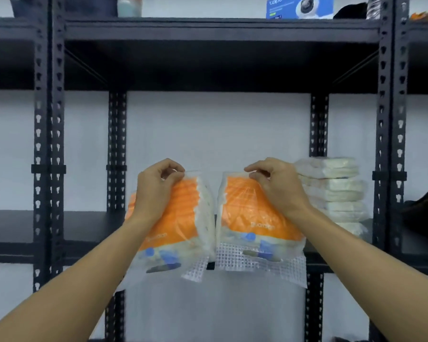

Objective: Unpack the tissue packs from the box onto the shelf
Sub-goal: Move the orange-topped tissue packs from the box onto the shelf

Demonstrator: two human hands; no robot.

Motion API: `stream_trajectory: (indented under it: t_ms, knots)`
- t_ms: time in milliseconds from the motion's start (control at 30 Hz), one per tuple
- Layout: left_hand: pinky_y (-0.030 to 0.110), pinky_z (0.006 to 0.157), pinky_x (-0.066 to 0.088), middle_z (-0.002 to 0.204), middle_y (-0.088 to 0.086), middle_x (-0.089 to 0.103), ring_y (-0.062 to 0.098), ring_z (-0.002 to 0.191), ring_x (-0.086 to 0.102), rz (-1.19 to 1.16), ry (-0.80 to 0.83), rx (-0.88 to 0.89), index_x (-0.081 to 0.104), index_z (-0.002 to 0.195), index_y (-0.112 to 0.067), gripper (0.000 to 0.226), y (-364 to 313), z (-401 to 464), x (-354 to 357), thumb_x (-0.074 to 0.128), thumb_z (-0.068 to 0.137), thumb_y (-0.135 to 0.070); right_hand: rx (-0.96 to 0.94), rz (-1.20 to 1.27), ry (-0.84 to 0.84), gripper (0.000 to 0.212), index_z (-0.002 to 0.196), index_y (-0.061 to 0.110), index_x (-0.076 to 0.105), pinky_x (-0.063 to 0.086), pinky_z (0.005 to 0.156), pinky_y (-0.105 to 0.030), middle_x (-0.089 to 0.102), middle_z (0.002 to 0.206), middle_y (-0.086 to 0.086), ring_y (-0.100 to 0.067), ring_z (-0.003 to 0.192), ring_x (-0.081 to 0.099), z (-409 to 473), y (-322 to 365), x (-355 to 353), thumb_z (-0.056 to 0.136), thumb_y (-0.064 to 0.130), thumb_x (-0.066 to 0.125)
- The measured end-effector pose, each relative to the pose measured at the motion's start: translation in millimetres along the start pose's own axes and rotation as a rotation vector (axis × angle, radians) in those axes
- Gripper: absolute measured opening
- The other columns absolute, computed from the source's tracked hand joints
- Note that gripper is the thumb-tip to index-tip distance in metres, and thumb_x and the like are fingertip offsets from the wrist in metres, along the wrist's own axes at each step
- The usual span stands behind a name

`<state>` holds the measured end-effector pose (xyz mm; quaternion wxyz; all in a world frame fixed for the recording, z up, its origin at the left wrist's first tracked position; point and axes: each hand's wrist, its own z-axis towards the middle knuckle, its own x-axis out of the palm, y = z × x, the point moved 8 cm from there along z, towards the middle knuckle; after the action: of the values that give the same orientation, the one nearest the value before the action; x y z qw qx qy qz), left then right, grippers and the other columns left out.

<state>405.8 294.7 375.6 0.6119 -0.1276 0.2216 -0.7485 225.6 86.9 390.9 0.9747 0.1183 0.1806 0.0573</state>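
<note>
Hands [158, 186] over half-hidden tissue packs [247, 218]

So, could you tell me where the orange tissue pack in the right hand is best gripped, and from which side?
Probably by its top edge, from above. The right-hand orange tissue pack hangs upright, and the right hand already pinches its clear plastic at the top. The lower end, with its loose mesh flap, looks flimsy, and the left-hand pack crowds its left side.
</note>
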Motion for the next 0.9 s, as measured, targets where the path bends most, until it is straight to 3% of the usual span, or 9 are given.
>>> stream_trajectory:
  t_ms: [133, 233, 467, 700, 900]
  knots:
    - [0.016, 0.065, 0.045, 0.072, -0.002, 0.068, 0.010, 0.069, 0.059, 0.044, 0.038, 0.010, 0.071, 0.078, -0.020, 0.017, 34, 29, 22, 0.067, 0.086, -0.006, 0.015, -0.016, 0.025, 0.018, 0.098, 0.021, 0.079, 0.044, 0.077, -0.017, 0.068, 0.087, 0.007, -0.002, 0.080, 0.058, 24, -28, 34, 0.092, 0.010, 0.065]
    - [0.028, 0.068, 0.049, 0.072, -0.001, 0.068, 0.018, 0.072, 0.061, 0.069, 0.073, -0.017, 0.070, 0.076, -0.022, 0.019, 68, 48, 40, 0.066, 0.086, -0.006, 0.054, -0.023, 0.047, 0.019, 0.098, 0.021, 0.078, 0.049, 0.081, -0.022, 0.069, 0.090, 0.007, -0.005, 0.085, 0.061, 35, -56, 60, 0.094, 0.010, 0.063]
    - [0.032, 0.063, 0.049, 0.062, -0.004, 0.064, 0.012, 0.060, 0.058, 0.267, 0.180, -0.034, 0.067, 0.072, -0.026, 0.020, 135, 69, 78, 0.067, 0.084, -0.011, 0.158, -0.051, 0.126, 0.021, 0.097, 0.021, 0.078, 0.052, 0.089, -0.033, 0.071, 0.094, 0.005, -0.010, 0.092, 0.065, 41, -117, 112, 0.094, 0.010, 0.061]
    - [0.024, 0.061, 0.041, 0.062, -0.010, 0.068, 0.005, 0.067, 0.062, 0.510, 0.405, -0.074, 0.067, 0.073, -0.030, 0.019, 179, 74, 122, 0.064, 0.085, -0.015, 0.166, -0.159, 0.274, 0.021, 0.098, 0.026, 0.076, 0.052, 0.086, -0.034, 0.071, 0.103, 0.010, -0.010, 0.097, 0.064, 40, -143, 151, 0.096, 0.015, 0.059]
    - [0.033, 0.074, 0.053, 0.081, -0.012, 0.070, 0.013, 0.083, 0.064, 0.546, 0.425, -0.101, 0.071, 0.084, -0.033, 0.018, 188, 74, 128, 0.058, 0.091, -0.023, 0.224, -0.244, 0.411, 0.023, 0.103, 0.027, 0.077, 0.055, 0.090, -0.038, 0.073, 0.111, 0.006, -0.013, 0.103, 0.066, 36, -162, 167, 0.095, 0.017, 0.058]
